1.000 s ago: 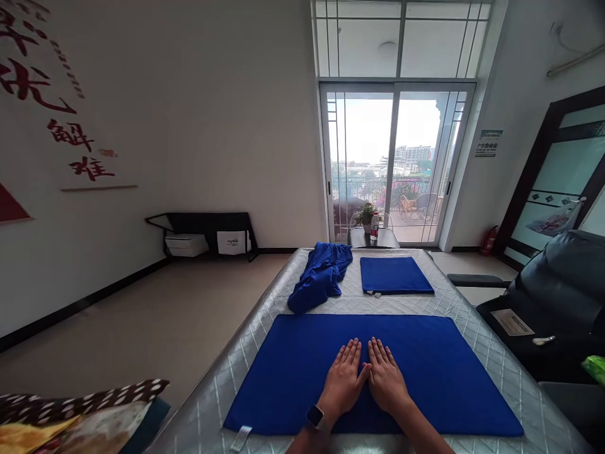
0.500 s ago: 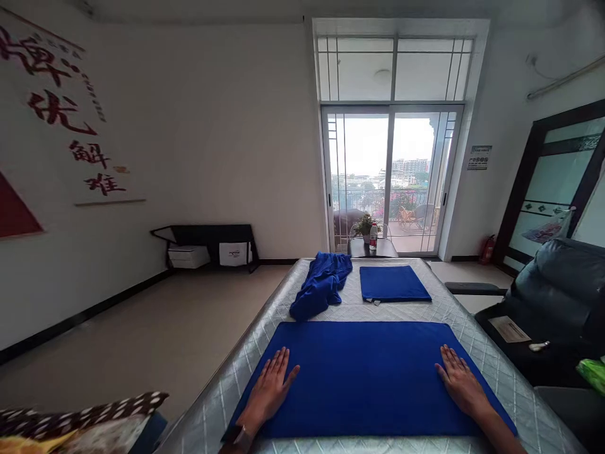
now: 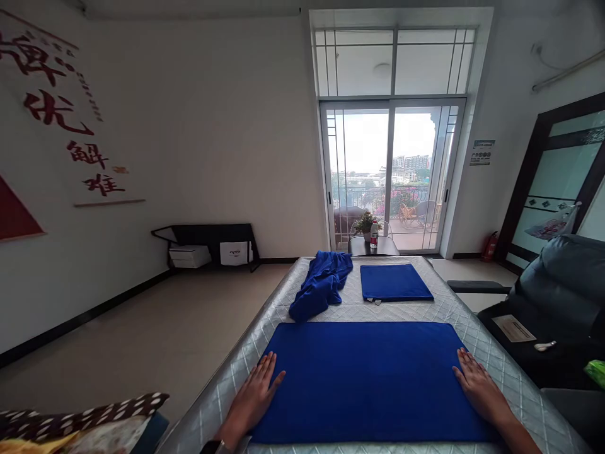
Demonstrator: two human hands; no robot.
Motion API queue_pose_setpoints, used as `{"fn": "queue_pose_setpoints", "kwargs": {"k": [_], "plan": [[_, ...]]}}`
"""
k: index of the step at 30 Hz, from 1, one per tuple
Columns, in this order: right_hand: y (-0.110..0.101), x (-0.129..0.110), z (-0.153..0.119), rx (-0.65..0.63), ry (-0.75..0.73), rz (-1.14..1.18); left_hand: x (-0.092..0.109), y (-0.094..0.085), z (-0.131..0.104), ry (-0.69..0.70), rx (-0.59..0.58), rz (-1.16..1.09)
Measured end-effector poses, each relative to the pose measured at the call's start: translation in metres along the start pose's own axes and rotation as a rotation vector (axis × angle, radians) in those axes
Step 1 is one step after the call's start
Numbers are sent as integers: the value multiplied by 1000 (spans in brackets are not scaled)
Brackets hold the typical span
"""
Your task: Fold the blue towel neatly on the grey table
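I see the blue cloth (image 3: 368, 384) spread flat on the mattress (image 3: 351, 304), its side edges partly hidden beneath hands and wrists. The left hand (image 3: 255, 392) and right hand (image 3: 478, 386) lie well apart, palms down, fingers straight, gripping nothing; my view's bottom edge crops the forearms and a dark wristband (image 3: 212, 447).

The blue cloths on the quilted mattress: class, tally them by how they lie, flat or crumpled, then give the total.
Flat: 2 (near cloth, far cloth)
Crumpled: 1 (bunched cloth)
Total: 3 blue cloths
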State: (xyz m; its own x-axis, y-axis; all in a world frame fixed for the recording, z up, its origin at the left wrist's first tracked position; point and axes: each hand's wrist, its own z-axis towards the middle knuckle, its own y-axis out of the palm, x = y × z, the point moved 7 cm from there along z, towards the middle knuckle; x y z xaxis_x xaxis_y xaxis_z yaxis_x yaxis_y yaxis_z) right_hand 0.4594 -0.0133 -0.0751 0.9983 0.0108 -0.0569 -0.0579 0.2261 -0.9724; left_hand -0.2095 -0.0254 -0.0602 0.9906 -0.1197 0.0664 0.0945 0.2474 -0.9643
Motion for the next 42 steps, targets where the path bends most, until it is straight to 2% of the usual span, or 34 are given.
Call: {"fn": "queue_pose_setpoints", "kwargs": {"k": [3,5,7,11,14,16,19,22,35,42], "plan": [[-10,-6,8,3,91,-22,6,-8,7,-7,11,20],[-25,-35,19,4,85,-26,27,-19,19,-5,33,17],[-43,-87,34,-17,3,14,66,-32,39,38,21,-12],[-70,-209,67,-109,-180,177,177,-47,87,257,-35,-113],[-62,-276,86,-176,-294,227,243,-40,117,374,-38,-174],[-45,-296,94,-205,-332,231,265,-26,129,393,-45,-195],[-17,-301,102,-224,-334,225,271,-3,139,367,-48,-213],[-3,-297,106,-218,-341,217,267,10,141,360,-38,-224],[-4,-299,109,-179,-372,223,261,24,147,353,-19,-253],[-10,-300,107,-196,-363,233,265,13,144,336,-79,-260]]}}
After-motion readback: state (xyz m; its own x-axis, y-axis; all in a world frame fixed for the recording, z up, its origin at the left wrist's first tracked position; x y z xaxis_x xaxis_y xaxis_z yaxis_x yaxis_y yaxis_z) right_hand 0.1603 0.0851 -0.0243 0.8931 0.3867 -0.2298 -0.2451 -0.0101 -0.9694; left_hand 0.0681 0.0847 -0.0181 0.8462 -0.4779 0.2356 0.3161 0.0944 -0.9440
